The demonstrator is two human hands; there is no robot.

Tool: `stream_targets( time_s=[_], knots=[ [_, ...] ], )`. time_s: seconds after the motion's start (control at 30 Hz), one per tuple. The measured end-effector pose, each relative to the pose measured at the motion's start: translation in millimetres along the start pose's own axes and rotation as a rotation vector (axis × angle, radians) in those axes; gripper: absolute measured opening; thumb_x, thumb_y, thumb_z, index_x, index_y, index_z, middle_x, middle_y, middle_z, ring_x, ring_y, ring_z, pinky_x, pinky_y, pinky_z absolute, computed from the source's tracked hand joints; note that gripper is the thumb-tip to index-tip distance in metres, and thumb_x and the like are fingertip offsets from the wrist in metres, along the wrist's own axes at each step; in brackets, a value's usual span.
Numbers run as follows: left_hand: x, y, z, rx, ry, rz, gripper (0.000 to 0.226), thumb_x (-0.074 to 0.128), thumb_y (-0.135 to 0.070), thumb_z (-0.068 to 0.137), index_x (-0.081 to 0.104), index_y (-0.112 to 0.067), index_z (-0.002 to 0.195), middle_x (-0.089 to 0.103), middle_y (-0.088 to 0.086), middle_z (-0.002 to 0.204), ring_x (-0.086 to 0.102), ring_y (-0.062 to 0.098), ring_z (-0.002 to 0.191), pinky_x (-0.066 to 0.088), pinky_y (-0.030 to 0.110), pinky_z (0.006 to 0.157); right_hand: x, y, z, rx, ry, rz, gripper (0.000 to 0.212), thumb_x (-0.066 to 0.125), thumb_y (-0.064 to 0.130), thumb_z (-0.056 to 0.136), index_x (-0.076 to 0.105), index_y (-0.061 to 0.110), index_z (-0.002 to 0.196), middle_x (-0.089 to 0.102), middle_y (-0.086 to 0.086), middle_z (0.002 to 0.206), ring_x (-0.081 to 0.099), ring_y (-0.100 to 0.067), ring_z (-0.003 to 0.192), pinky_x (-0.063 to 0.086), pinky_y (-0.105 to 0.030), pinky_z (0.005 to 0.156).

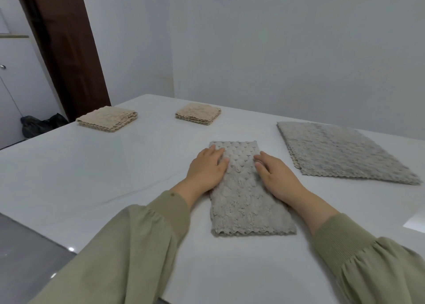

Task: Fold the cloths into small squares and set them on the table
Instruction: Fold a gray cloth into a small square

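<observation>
A folded beige textured square and a second beige square lie finished on the white table. The left hand and right hand press flat, fingers straight, on a half-folded grey textured cloth strip. A spread grey cloth nearby remains unfolded.

Centre: grey cloth strip, bumpy texture, folded to a narrow rectangle, flat on table, long axis front-to-back. Right: large grey cloth, spread flat, scalloped edges. Far side: left beige square & right beige square, both folded, layered edges showing.
</observation>
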State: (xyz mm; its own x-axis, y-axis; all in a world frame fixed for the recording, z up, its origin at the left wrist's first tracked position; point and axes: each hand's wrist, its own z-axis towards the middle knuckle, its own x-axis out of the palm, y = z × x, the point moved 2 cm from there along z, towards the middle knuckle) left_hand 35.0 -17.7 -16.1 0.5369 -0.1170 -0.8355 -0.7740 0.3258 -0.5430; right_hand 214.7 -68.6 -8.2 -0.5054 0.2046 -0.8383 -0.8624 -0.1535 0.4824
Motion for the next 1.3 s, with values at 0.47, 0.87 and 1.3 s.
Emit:
stream_targets(
  time_s=[0.47,0.87,1.3],
  knots=[
    [13,11,52,0.037,0.132,0.358,0.068,0.020,-0.063,0.092,0.004,-0.031,0.150,-0.007,-0.008,0.159,-0.008,0.017,0.146,0.002,0.045,0.117,29,-24,78,0.093,0.257,-0.319,0.063,0.026,0.052,0.096,0.013,0.023,0.150,0.005,0.004,0.159,0.004,-0.016,0.146,0.000,-0.049,0.115],
    [-4,23,73,-0.195,-0.337,-0.049,0.039,0.037,-0.029,0.097,0.052,-0.013,0.129,0.052,0.009,0.129,0.044,0.025,0.120,0.037,0.035,0.096,13,-43,94,0.153,-0.257,-0.009,0.029,0.042,0.018,0.093,0.066,0.007,0.105,0.064,-0.011,0.108,0.055,-0.030,0.102,0.042,-0.033,0.084],
    [-1,21,81,-0.320,-0.341,0.284,0.043,0.044,-0.050,0.086,0.059,-0.015,0.105,0.055,0.005,0.113,0.043,0.026,0.110,0.034,0.039,0.085,15,-37,97,0.214,-0.130,-0.329,0.039,0.036,0.031,0.094,0.062,0.009,0.114,0.052,-0.013,0.116,0.043,-0.032,0.108,0.037,-0.038,0.088]
  ],
)
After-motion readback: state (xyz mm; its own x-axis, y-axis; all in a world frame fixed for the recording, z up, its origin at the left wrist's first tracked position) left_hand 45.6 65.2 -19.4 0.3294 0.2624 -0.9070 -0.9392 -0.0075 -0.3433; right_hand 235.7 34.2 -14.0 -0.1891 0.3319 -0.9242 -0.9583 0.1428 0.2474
